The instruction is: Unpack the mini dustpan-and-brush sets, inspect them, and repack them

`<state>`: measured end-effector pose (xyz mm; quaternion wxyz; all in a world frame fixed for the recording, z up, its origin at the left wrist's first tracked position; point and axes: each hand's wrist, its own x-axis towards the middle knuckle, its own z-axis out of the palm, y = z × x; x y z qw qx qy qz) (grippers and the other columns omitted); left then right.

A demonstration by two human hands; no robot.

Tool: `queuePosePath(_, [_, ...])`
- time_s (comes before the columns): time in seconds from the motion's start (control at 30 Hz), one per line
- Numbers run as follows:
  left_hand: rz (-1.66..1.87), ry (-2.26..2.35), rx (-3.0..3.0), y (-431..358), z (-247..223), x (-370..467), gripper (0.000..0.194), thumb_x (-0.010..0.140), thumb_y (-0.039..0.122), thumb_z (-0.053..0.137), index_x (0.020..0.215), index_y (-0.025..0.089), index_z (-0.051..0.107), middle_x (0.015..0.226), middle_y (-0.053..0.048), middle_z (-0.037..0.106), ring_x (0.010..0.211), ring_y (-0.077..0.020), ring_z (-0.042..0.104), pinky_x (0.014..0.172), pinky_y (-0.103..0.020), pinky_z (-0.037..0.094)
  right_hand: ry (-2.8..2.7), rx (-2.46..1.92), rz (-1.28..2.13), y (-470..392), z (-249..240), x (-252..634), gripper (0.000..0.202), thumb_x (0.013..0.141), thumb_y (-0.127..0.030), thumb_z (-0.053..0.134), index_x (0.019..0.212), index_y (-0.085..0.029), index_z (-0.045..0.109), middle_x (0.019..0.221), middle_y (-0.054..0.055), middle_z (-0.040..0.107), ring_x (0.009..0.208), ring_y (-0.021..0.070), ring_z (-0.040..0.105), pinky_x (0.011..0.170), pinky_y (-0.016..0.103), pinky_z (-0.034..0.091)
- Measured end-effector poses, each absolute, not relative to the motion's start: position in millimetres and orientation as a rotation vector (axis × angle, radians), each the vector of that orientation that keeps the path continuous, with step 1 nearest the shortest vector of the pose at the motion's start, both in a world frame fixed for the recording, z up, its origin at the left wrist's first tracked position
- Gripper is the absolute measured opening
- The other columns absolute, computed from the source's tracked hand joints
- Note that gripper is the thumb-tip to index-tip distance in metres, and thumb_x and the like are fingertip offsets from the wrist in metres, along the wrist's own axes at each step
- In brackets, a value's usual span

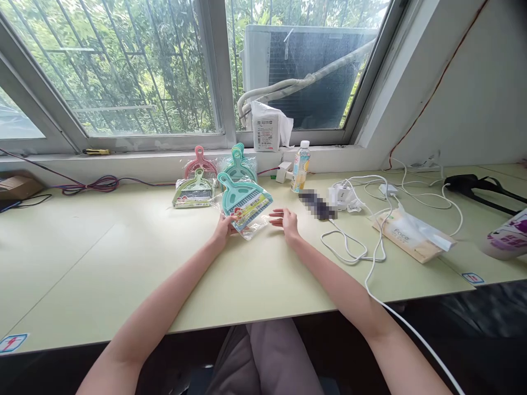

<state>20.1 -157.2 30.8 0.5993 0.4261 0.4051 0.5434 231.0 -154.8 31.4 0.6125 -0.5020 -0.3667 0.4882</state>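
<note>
- The teal plastic mini dustpan-and-brush set in a clear wrapper [244, 204] lies on the pale green worktop [123, 263], in front of the window sill.
- The left hand [223, 227] pinches the near left edge of that set's wrapper.
- The right hand [285, 221] rests loosely spread just right of the set; whether its fingertips touch the wrapper I cannot tell.
- Behind the set lie a green packaged set [193, 192], a pink one [200, 163] and another teal one [239, 163].
- To the set's right: a small juice bottle [300, 166], tangled white cables [362, 219], a beige tissue pack [411, 236].
</note>
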Motion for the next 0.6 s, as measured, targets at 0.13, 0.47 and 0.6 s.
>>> queuePosePath(0.13, [1.221, 0.959, 0.882, -148.0, 33.7, 2.1, 0.053, 0.069, 0.019, 0.055, 0.121, 0.014, 0.045, 0.092, -0.009, 0.069, 0.065, -0.0192, 0.067, 0.045, -0.026, 0.051, -1.317, -1.139, 0.655, -145.7, 32.1, 246.9, 0.023, 0.082, -0.02, 0.057, 0.103, -0.025, 0.065, 0.111, 0.003, 0.068, 0.095, 0.0204, 0.065, 0.083, 0.038, 0.053])
queuePosePath(0.47, [1.052, 0.949, 0.965, -146.6, 32.7, -0.2, 0.047, 0.071, 0.023, 0.052, 0.116, 0.007, 0.051, 0.088, -0.013, 0.069, 0.049, -0.0167, 0.062, 0.032, -0.024, 0.04, -1.606, -0.979, 0.484, -139.7, 20.6, 242.8, 0.009, 0.081, -0.032, 0.064, 0.08, -0.03, 0.072, 0.105, 0.001, 0.07, 0.103, 0.0232, 0.057, 0.1, 0.043, 0.037])
queuePosePath(0.6, [1.012, 0.969, 0.996, -146.5, 33.8, -0.9, 0.05, 0.07, 0.023, 0.053, 0.117, 0.007, 0.051, 0.088, -0.014, 0.07, 0.05, -0.0178, 0.062, 0.033, -0.024, 0.041, -1.57, -1.048, 0.457, -138.2, 21.5, 244.2, 0.012, 0.081, -0.039, 0.065, 0.077, -0.03, 0.072, 0.095, 0.001, 0.071, 0.1, 0.0238, 0.057, 0.099, 0.042, 0.034])
